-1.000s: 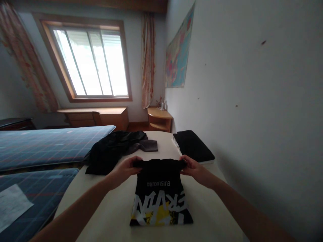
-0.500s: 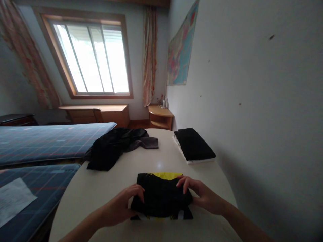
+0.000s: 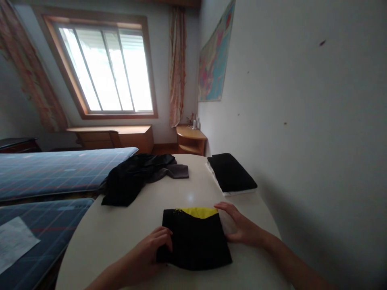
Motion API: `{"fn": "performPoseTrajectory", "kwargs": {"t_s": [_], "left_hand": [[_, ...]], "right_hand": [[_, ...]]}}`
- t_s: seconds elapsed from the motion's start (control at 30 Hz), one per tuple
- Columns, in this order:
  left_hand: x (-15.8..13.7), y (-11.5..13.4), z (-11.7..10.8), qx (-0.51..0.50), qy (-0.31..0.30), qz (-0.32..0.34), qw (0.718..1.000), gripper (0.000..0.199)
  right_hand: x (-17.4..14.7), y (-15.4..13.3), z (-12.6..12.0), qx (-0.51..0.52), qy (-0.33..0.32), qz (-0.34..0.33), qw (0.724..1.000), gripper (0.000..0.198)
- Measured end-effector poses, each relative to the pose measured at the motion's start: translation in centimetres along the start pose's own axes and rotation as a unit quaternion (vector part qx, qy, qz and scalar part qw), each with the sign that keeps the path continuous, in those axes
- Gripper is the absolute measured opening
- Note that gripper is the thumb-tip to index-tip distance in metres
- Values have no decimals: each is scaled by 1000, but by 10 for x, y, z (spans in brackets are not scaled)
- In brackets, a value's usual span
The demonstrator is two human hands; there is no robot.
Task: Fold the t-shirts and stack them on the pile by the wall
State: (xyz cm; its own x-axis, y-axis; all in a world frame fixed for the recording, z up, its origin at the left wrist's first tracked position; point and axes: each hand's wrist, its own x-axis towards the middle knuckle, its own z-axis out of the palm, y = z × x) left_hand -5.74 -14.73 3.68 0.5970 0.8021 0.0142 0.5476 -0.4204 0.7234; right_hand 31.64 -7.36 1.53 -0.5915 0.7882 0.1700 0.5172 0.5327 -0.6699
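In front of me lies a folded black garment with a yellow patch along its far edge. Its near edge hangs in a smooth curve over the tabletop. My left hand has its fingers bent over the garment's left edge; the thumb is mostly hidden. Beside the right edge is my right hand, thumb and fingers apart, with fingertips by the far right corner and the thumb close to the side.
The garment rests on a pale round table. Crumpled dark clothes lie at the back left, and a folded black and white stack at the back right. Plaid mattresses stand left; a wall runs along the right.
The garment's black top layer now reaches further toward me, covering the white and yellow bits seen at the near edge. My right hand has moved off the top to the right side.
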Motion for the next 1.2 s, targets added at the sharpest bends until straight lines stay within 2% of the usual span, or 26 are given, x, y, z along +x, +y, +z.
{"fn": "performPoseTrajectory", "kwargs": {"t_s": [0.13, 0.27, 0.33, 0.4, 0.47, 0.53, 0.63, 0.7, 0.77, 0.83, 0.93, 1.0, 1.07, 1.2], "left_hand": [[-1, 5, 4, 87, 25, 24, 996, 37], [4, 18, 18, 232, 87, 144, 958, 43], [14, 25, 33, 282, 117, 199, 931, 50], [28, 33, 54, 326, 136, 222, 909, 60], [44, 41, 75, 361, 144, 221, 894, 69], [58, 48, 93, 374, 159, 205, 891, 65], [71, 57, 107, 367, 166, 173, 899, 36], [73, 60, 106, 341, 146, 150, 917, 21], [73, 61, 96, 281, 131, 115, 944, 21], [72, 61, 83, 198, 153, 56, 967, 29], [71, 61, 68, 97, 194, -2, 976, 38], [71, 61, 67, 78, 185, 18, 979, 40], [70, 61, 73, 92, 160, 66, 981, 44], [69, 59, 95, 189, 120, 163, 961, 50]], "right_hand": [[5, 8, -5, 5, -9, 10, 1000, 73], [11, 7, -4, 10, 4, 6, 1000, 67], [16, 6, -4, 11, 6, -7, 1000, 63], [20, 5, -4, 8, 4, -25, 1000, 58], [24, 4, -3, 9, 9, -39, 999, 54], [25, 4, 0, 15, 27, -44, 999, 50], [23, 4, 6, 30, 59, -44, 997, 45], [22, 5, 9, 34, 73, -44, 996, 44], [21, 4, 11, 34, 79, -43, 995, 43], [21, 4, 10, 32, 81, -37, 996, 44], [21, 3, 10, 28, 81, -26, 996, 44], [21, 3, 10, 26, 84, -26, 996, 43], [21, 2, 11, 24, 87, -29, 996, 42], [19, 1, 12, 17, 86, -39, 995, 44]]}}
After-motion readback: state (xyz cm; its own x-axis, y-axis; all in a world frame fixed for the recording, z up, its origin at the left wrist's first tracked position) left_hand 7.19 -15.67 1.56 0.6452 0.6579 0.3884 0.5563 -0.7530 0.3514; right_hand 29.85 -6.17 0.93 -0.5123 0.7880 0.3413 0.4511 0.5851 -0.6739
